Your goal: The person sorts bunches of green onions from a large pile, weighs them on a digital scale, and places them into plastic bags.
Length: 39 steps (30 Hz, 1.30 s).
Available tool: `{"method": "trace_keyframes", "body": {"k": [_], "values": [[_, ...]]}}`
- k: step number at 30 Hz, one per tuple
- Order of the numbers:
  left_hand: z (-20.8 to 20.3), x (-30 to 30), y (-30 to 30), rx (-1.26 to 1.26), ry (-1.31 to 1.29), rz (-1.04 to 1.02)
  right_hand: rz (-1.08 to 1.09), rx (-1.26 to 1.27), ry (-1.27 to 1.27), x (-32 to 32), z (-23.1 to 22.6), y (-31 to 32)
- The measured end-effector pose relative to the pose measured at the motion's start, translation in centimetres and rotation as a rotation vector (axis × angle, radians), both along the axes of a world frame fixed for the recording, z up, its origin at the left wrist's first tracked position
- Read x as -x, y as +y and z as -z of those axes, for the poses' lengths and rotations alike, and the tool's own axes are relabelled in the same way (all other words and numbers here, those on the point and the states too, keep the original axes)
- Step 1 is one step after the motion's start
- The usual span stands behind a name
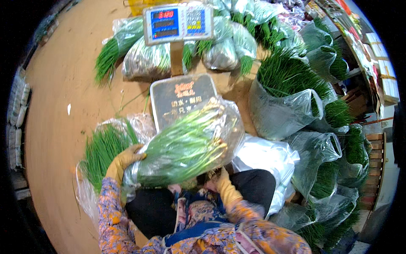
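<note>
A clear plastic bag of green onions (182,146) lies tilted across my lap, its upper part overlapping the scale platform (184,95). The pale root ends point to the upper right. My left hand (125,160), in a yellow glove, is closed on the bag's left end, where the plastic is bunched. Under the bag's lower right edge is my right hand (227,187), also yellow-gloved, holding the bag from below with its fingertips mostly hidden. Just beyond my left hand, loose green onions (105,150) rest in an opened plastic bag (141,125).
The scale's lit display (179,23) stands on a post beyond the platform. Several filled bags (148,57) lie behind it. Large open bags of greens (279,108) line the right side. White plastic sheeting (266,163) sits by my right knee. Brown floor (55,127) extends at left.
</note>
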<state>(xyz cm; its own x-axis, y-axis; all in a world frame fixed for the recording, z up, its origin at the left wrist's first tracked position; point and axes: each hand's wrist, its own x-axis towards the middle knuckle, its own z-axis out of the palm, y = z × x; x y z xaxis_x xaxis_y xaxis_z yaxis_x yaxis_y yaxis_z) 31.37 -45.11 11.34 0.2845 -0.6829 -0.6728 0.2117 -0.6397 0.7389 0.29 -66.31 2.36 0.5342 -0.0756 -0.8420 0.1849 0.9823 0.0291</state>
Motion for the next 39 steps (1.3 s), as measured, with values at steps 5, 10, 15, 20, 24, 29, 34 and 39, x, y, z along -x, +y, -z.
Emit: {"method": "trace_keyframes", "body": {"k": [5,10,15,20,24,29,34,39], "values": [[2.6,-0.1,0.2,-0.003,0.075,0.147,0.091,0.928,-0.317,-1.4,10.6,-0.4],[-1.8,2.1,-8.7,0.146,0.21,0.162,0.373,0.418,-0.851,-0.6,12.5,-2.0],[-2.3,4.5,-10.3,0.162,0.079,0.316,0.346,0.428,-0.794,-2.3,11.6,-2.1],[-4.8,7.0,-9.5,0.122,-0.289,0.269,0.305,0.446,-0.669,-2.6,10.1,-2.7],[-8.0,9.0,-8.4,0.165,-0.452,0.142,0.223,0.442,-0.473,-2.4,8.1,-3.7],[-11.0,8.6,-4.9,0.245,-0.463,-0.054,0.041,0.439,-0.182,-3.4,3.9,-6.3],[-16.3,7.1,-10.1,0.326,-1.13,-0.274,-0.095,0.791,-0.092,-8.1,-6.5,-16.0],[-28.2,0.1,-30.0,0.572,-0.543,-0.259,-0.018,1.436,-0.148,-15.2,-28.3,-32.1]]}}
